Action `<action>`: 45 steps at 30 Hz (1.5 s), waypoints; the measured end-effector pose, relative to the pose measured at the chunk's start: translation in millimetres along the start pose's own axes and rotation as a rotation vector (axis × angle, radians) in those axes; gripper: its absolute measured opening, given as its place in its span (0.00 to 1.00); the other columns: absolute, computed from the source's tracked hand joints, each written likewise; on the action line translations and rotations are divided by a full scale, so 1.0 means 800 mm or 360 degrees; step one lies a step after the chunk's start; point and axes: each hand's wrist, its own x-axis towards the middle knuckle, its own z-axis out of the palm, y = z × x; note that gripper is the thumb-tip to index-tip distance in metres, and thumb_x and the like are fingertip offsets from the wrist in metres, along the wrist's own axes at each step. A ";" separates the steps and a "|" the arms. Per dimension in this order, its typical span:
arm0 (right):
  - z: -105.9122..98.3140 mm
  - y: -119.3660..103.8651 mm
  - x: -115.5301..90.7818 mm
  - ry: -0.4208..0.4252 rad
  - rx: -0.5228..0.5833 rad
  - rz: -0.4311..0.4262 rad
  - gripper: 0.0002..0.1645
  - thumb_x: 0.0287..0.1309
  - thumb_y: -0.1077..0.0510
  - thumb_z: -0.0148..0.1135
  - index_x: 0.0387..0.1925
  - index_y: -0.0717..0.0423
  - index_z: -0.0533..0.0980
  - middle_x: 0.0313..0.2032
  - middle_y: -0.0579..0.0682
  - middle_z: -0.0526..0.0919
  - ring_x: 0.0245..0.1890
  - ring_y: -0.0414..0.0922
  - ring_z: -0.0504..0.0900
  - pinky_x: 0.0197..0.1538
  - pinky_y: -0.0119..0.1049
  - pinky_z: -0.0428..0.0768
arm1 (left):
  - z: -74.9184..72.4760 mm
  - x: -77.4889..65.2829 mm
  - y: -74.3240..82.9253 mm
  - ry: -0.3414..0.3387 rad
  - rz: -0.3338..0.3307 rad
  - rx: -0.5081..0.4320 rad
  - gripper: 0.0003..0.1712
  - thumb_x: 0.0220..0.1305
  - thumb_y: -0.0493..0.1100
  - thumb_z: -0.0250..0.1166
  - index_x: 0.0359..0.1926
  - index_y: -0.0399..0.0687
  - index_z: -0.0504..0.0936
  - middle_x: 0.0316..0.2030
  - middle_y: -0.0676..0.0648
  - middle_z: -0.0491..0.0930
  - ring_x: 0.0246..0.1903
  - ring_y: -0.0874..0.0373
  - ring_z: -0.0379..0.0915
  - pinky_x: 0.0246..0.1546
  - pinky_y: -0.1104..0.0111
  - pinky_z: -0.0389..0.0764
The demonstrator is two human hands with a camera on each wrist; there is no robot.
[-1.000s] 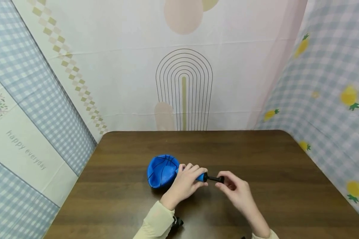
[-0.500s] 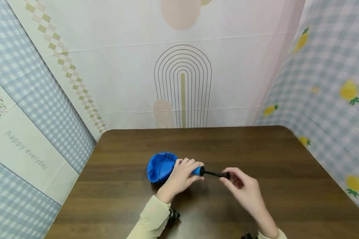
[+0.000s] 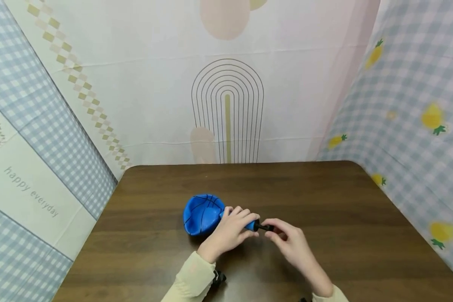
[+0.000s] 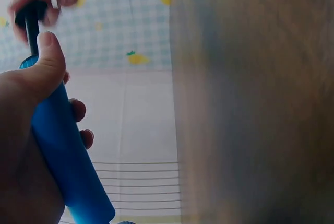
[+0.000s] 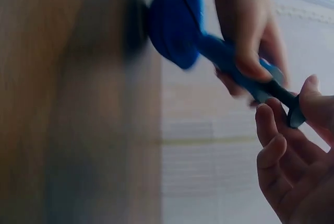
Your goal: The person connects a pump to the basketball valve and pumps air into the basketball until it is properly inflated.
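A blue ball with black basketball lines, caved in and partly deflated, lies on the table left of my hands. My left hand grips the blue barrel of a hand pump, whose far end meets the ball. The left fingers cover much of the barrel in the head view. My right hand pinches the pump's black handle between thumb and fingers. Only a short length of the black rod shows between barrel and handle.
The brown wooden table carries the ball. A white patterned cloth hangs behind it, with blue checked cloths at left and right. Black straps sit at the sleeve cuffs.
The right hand first drew the pump handle out to the right, then pushed it back toward the barrel. The left hand keeps its grip; ball and pump shifted only slightly.
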 end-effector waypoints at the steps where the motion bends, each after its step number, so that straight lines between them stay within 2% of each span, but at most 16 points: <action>1: 0.008 0.001 0.000 -0.0028 0.0025 0.0015 0.15 0.54 0.65 0.66 0.44 0.52 0.80 0.27 0.44 0.81 0.24 0.32 0.78 0.26 0.28 0.78 | 0.001 -0.002 -0.001 -0.0002 0.0000 0.0009 0.22 0.62 0.59 0.60 0.56 0.62 0.76 0.44 0.58 0.78 0.44 0.60 0.69 0.54 0.57 0.65; 5: 0.022 -0.002 0.000 -0.0060 0.0070 0.0109 0.13 0.57 0.61 0.64 0.45 0.50 0.80 0.28 0.44 0.81 0.24 0.35 0.78 0.27 0.28 0.78 | 0.000 -0.006 -0.005 0.0012 -0.0011 0.0003 0.21 0.60 0.58 0.63 0.54 0.64 0.77 0.42 0.59 0.78 0.43 0.61 0.68 0.55 0.56 0.65; 8: 0.011 -0.008 -0.003 -0.0001 0.0059 0.0120 0.11 0.57 0.62 0.65 0.43 0.48 0.80 0.28 0.42 0.82 0.24 0.30 0.76 0.26 0.27 0.77 | 0.001 -0.004 -0.007 0.0023 0.0024 -0.0057 0.21 0.60 0.57 0.64 0.54 0.64 0.76 0.42 0.60 0.77 0.43 0.61 0.68 0.55 0.57 0.65; 10: -0.004 -0.012 -0.007 0.0062 0.0082 0.0078 0.12 0.57 0.64 0.64 0.42 0.48 0.81 0.28 0.42 0.83 0.24 0.29 0.76 0.26 0.27 0.76 | 0.001 -0.002 -0.007 0.0022 0.0040 -0.0092 0.21 0.61 0.57 0.63 0.54 0.64 0.76 0.42 0.60 0.77 0.44 0.61 0.68 0.55 0.57 0.66; 13: -0.034 -0.018 -0.015 0.0152 0.0108 -0.0030 0.15 0.55 0.70 0.63 0.40 0.49 0.81 0.29 0.41 0.84 0.25 0.30 0.79 0.27 0.25 0.76 | 0.000 0.000 -0.006 0.0021 0.0004 -0.0114 0.21 0.61 0.58 0.63 0.55 0.65 0.75 0.43 0.59 0.77 0.44 0.61 0.68 0.55 0.56 0.66; 16: -0.059 -0.019 -0.020 0.0171 0.0103 -0.0180 0.19 0.51 0.75 0.64 0.39 0.51 0.82 0.31 0.40 0.84 0.27 0.30 0.79 0.31 0.22 0.76 | -0.002 0.001 -0.004 0.0010 -0.0029 -0.0138 0.22 0.61 0.56 0.64 0.56 0.64 0.75 0.45 0.58 0.78 0.45 0.60 0.68 0.56 0.55 0.65; 18: -0.064 -0.016 -0.019 0.0126 0.0096 -0.0261 0.20 0.49 0.76 0.64 0.39 0.51 0.81 0.33 0.40 0.83 0.29 0.31 0.79 0.33 0.22 0.75 | -0.004 0.001 -0.003 0.0009 -0.0044 -0.0156 0.22 0.61 0.54 0.64 0.56 0.62 0.75 0.45 0.57 0.78 0.46 0.59 0.68 0.56 0.55 0.64; 21: -0.053 -0.008 -0.010 0.0033 0.0114 -0.0329 0.20 0.50 0.76 0.62 0.39 0.51 0.79 0.34 0.41 0.81 0.29 0.31 0.77 0.32 0.22 0.75 | -0.005 0.000 0.001 0.0034 -0.0048 -0.0110 0.22 0.62 0.56 0.62 0.56 0.61 0.75 0.45 0.56 0.77 0.46 0.59 0.68 0.56 0.56 0.64; 28: -0.001 0.001 0.014 -0.0167 0.0146 -0.0333 0.14 0.59 0.71 0.57 0.38 0.50 0.78 0.30 0.45 0.77 0.24 0.35 0.73 0.27 0.25 0.72 | 0.000 -0.002 0.011 0.0081 0.0002 -0.0106 0.20 0.61 0.54 0.63 0.54 0.59 0.76 0.42 0.56 0.77 0.44 0.59 0.67 0.52 0.58 0.62; 32: 0.004 0.000 0.014 -0.0218 0.0108 -0.0290 0.11 0.61 0.68 0.58 0.38 0.48 0.78 0.29 0.45 0.78 0.25 0.31 0.72 0.28 0.25 0.73 | 0.001 -0.002 0.007 0.0051 0.0011 -0.0106 0.20 0.61 0.54 0.63 0.55 0.61 0.76 0.41 0.57 0.76 0.44 0.60 0.66 0.54 0.57 0.61; 35: -0.007 -0.008 0.007 -0.0198 0.0047 -0.0273 0.11 0.60 0.66 0.61 0.38 0.45 0.79 0.30 0.41 0.79 0.26 0.28 0.72 0.28 0.25 0.74 | -0.001 -0.002 0.003 0.0008 0.0019 -0.0138 0.21 0.62 0.54 0.63 0.55 0.62 0.76 0.42 0.57 0.76 0.45 0.59 0.67 0.56 0.54 0.61; 38: -0.027 -0.018 -0.001 -0.0110 -0.0001 -0.0275 0.14 0.57 0.67 0.63 0.38 0.43 0.79 0.31 0.38 0.79 0.27 0.26 0.72 0.28 0.22 0.73 | -0.003 -0.001 -0.001 0.0003 -0.0011 -0.0166 0.21 0.61 0.54 0.64 0.55 0.63 0.76 0.42 0.57 0.76 0.46 0.59 0.67 0.58 0.52 0.62; 41: -0.049 -0.025 -0.008 -0.0003 0.0006 -0.0332 0.19 0.52 0.72 0.65 0.38 0.44 0.80 0.30 0.37 0.79 0.27 0.26 0.72 0.29 0.20 0.71 | -0.006 0.002 -0.005 0.0022 -0.0049 -0.0174 0.21 0.61 0.54 0.64 0.55 0.63 0.76 0.42 0.57 0.76 0.46 0.59 0.68 0.59 0.52 0.62; 45: -0.066 -0.026 -0.012 -0.0002 0.0043 -0.0402 0.22 0.48 0.76 0.65 0.37 0.45 0.79 0.30 0.36 0.78 0.28 0.27 0.71 0.29 0.19 0.71 | -0.006 0.003 -0.006 0.0040 -0.0035 -0.0143 0.21 0.61 0.55 0.63 0.56 0.62 0.76 0.43 0.57 0.76 0.47 0.58 0.68 0.58 0.53 0.62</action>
